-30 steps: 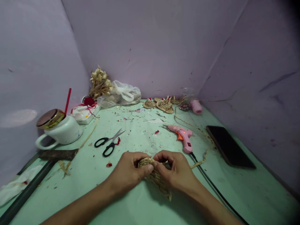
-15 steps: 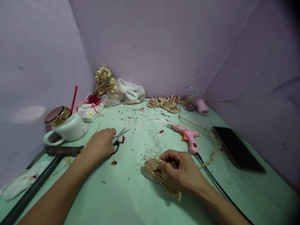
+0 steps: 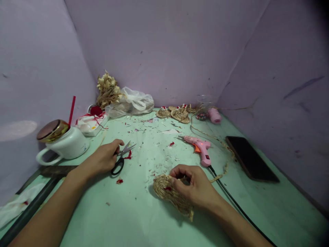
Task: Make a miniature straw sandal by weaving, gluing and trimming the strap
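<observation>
My left hand [image 3: 104, 157] is over the scissors [image 3: 127, 149], with its fingers curled at one handle loop. The other black loop shows below the fingers, and the blades point away, slightly apart. Part of the handle is hidden. My right hand [image 3: 196, 187] pinches the upper edge of a coiled braided straw sole [image 3: 163, 188], held tilted close to the table. A small red bit sits on the sole, and its right part is partly behind my fingers. A straw cord [image 3: 221, 175] runs from behind that hand toward the back.
A pink glue gun [image 3: 199, 145] with a black cable lies right of centre, beside a phone [image 3: 250, 159]. Left stand a white mug [image 3: 74, 144] and a hammer [image 3: 55, 181]. Straw pieces [image 3: 180, 115], a plastic bag [image 3: 135, 103] and pink thread spool [image 3: 214, 116] are at the back.
The whole view has shifted slightly, so things appear farther left. My left index finger is straighter, and more of the lower scissors loop shows. My right hand keeps its hold on the sole.
</observation>
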`<state>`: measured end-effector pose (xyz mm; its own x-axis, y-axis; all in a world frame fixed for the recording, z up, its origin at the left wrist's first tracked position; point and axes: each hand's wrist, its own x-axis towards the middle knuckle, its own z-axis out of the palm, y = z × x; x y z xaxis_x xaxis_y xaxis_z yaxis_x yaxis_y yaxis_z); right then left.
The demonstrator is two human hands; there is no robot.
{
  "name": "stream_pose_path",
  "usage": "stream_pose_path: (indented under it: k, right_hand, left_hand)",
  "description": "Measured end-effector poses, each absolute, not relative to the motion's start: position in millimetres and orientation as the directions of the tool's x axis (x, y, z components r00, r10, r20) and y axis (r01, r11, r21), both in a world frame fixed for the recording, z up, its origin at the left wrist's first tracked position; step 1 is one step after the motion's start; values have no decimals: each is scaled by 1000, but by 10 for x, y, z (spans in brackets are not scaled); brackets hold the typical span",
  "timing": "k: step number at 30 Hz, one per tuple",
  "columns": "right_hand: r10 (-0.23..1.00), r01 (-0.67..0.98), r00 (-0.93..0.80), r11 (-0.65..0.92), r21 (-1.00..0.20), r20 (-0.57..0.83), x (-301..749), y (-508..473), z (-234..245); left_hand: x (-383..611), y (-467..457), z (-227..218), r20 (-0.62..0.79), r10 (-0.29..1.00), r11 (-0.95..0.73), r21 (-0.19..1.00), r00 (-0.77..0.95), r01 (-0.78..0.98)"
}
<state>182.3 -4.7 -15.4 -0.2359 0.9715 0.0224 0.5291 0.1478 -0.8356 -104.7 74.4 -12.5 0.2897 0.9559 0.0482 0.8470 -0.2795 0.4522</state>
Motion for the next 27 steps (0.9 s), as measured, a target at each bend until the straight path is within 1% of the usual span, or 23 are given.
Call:
stream_pose_path:
  k: [1,2,3,4,5,6,7,8,9,11,13,15,17,19,22,25,26,27]
  right_hand:
    - [972,529,-235,145,-836,20,1825,-48,-152]
    - [972,530,-233,145,-836,21,1827,-50,-150]
    - [973,530,-230,145,-835,23,1829,-51,-150]
    - [974,532,-225,143,-834,24,1832,-52,-151]
    - [975,534,-222,140,-834,22,1834,-53,-152]
    - [976,535,-218,136,-834,19,1836,-54,-153]
    - [977,535,-215,130,-835,14,1837,-55,-154]
    - [977,535,-213,125,-836,10,1837,-56,-155]
    - [977,534,-214,123,-837,7,1836,-56,-155]
    - [976,533,-216,122,-837,4,1833,-57,-154]
    - [976,531,-219,127,-838,9,1829,-57,-154]
    - [975,521,-221,141,-842,26,1829,-57,-158]
    - [974,510,-223,147,-848,35,1834,-58,-162]
    - [975,510,-223,137,-849,23,1842,-58,-164]
    - [975,514,-221,109,-851,-8,1852,-56,-158]
    - [973,511,-229,104,-853,-19,1853,-53,-151]
    - [972,510,-233,107,-853,-17,1852,-53,-150]
    - [972,509,-235,111,-854,-14,1851,-54,-151]
  left_hand:
    - [-1039,735,-100,69,966,-241,599,251,764]
    - [-1024,723,-64,80,975,-195,754,207,627]
    - [-1004,709,-21,83,983,-147,888,163,436]
    - [-981,693,27,70,990,-95,971,121,218]
    - [-957,677,74,49,996,-49,999,70,10]
    - [-931,662,116,9,1000,-7,989,16,-150]
    - [-903,646,150,-39,999,30,966,-28,-256]
    - [-874,630,172,-89,994,67,947,-56,-313]
    - [-843,613,183,-136,989,108,938,-61,-330]
    - [-773,570,175,-176,984,162,945,-23,-285]
    - [-698,508,149,-125,991,131,981,45,-146]
    - [-627,426,132,-25,993,18,997,115,68]
    - [-567,332,137,75,981,-123,952,176,282]
    - [-522,242,160,143,954,-253,856,263,451]
    - [-484,146,193,164,879,-434,666,448,607]
    - [-474,120,167,235,795,-598,454,559,660]
    - [-475,123,143,280,769,-637,403,575,657]
    - [-474,128,115,333,747,-665,379,575,644]
